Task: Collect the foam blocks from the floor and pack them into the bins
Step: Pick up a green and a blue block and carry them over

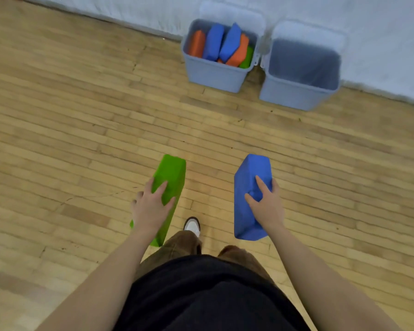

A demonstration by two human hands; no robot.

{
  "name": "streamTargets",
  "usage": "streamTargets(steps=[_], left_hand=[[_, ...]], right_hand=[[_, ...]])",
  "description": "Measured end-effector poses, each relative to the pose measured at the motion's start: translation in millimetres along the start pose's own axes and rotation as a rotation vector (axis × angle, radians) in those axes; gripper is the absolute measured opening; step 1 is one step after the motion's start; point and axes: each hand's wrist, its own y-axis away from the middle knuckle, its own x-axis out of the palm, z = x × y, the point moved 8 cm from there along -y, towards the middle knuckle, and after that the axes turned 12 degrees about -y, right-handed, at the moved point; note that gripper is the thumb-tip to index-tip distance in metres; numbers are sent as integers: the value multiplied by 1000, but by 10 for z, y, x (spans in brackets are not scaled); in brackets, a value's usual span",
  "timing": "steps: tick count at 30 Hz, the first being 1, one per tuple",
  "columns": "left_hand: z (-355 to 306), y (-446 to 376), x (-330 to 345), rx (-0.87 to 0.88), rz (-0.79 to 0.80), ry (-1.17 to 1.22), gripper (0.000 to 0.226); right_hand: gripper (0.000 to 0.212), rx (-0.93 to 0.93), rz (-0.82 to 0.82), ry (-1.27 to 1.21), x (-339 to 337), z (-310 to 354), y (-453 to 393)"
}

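Observation:
My left hand grips a long green foam block held out over the wooden floor. My right hand grips a blue foam block at the same height. Ahead by the wall stand two grey bins. The left bin holds several blocks, orange, blue and green, standing on end. The right bin shows only its bare inside. Both bins are well beyond my hands.
A wooden plank floor stretches all around. A white wall runs behind the bins. My own legs and a white shoe show below between my arms.

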Motion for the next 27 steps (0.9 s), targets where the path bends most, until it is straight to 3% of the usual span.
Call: streamTargets(steps=[6, 10, 13, 19, 27], left_hand=[[-536, -1215, -583, 179, -21, 10, 57], [-901, -2033, -925, 235, -33, 19, 57], [-1106, -2725, -1144, 258, -30, 59, 58], [-1134, -4010, -1711, 160, -51, 37, 57], [-639, -5150, -1996, -121, -1, 80, 56]], right_hand=[[62, 169, -217, -211, -422, 308, -784], [63, 90, -219, 32, -585, 741, -1515], [63, 124, -167, 54, -511, 903, -2102], [62, 134, -48, 29, -459, 1513, -3363], [62, -124, 82, 127, -308, 3276, -4979]])
